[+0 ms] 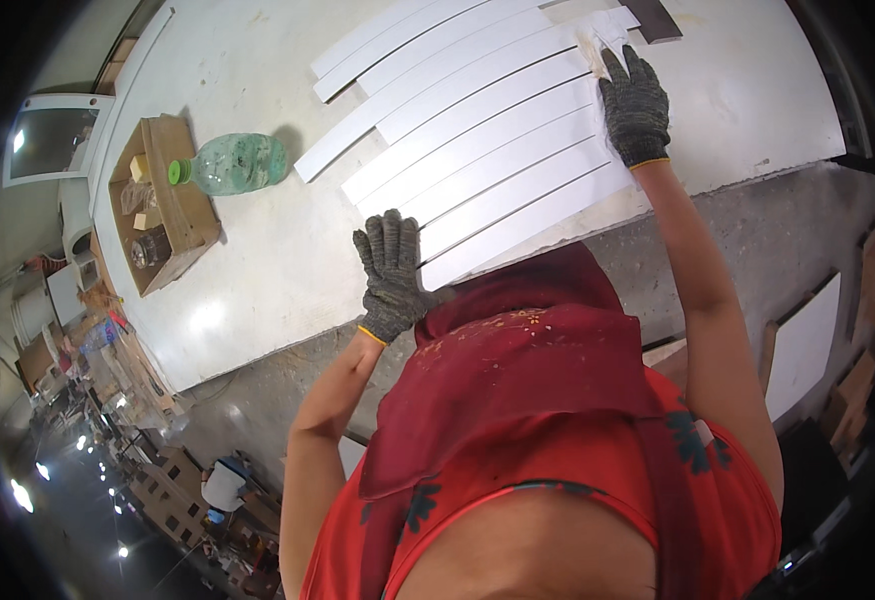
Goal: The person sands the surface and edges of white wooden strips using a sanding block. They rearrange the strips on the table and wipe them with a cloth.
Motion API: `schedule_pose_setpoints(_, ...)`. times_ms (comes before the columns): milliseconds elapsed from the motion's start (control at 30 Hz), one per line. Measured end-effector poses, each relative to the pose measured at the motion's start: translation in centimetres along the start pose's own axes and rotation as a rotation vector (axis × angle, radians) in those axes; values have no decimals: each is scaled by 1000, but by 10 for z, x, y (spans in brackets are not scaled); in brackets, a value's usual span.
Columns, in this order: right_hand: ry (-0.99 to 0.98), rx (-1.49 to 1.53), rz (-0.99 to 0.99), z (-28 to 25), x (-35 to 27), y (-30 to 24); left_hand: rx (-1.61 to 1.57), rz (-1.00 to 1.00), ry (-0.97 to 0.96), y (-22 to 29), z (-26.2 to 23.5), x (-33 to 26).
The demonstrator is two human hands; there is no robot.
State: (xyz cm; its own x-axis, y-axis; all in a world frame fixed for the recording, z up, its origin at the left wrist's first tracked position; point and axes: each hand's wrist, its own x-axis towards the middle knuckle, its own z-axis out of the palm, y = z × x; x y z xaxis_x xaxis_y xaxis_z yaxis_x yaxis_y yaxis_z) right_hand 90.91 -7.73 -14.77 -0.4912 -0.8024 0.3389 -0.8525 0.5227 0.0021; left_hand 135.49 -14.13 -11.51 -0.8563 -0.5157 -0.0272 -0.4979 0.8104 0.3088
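- Nine or so long white strips [477,130] lie side by side on a pale worktable [257,270], fanned slightly so their ends step like stairs; they look flat, thin and smooth, with clean straight edges that bend only through the lens.
- Beyond the table edge runs a grey concrete floor [757,230]; boards and cardboard lean at the right, and a cluttered, lamp-lit workshop stretches away at lower left.
- On the table's left stands a shallow cardboard box [162,200] of small items, with a green-capped clear plastic bottle [232,163] lying on its side just beside it.
- The left hand [389,275], in a grey knit glove, lies flat with fingers spread, pressing the near ends of the lowest strips, gripping nothing.
- The right hand [635,105], gloved alike, rests palm down at the strips' far ends, fingers over a small pale rag [597,45]; how firmly it holds it cannot be told.
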Motion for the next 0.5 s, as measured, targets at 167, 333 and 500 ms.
schedule_pose_setpoints(167, 168, -59, -3, -4, -12, -31, -45, -100, 162, 5, 14, 2)
schedule_pose_setpoints(333, -246, 823, -427, -86, -89, -216, 84, -57, 157, 1, 22, 3)
schedule_pose_setpoints(500, -149, 824, -382, -63, -99, -142, -21, -79, 159, 4, 12, 0)
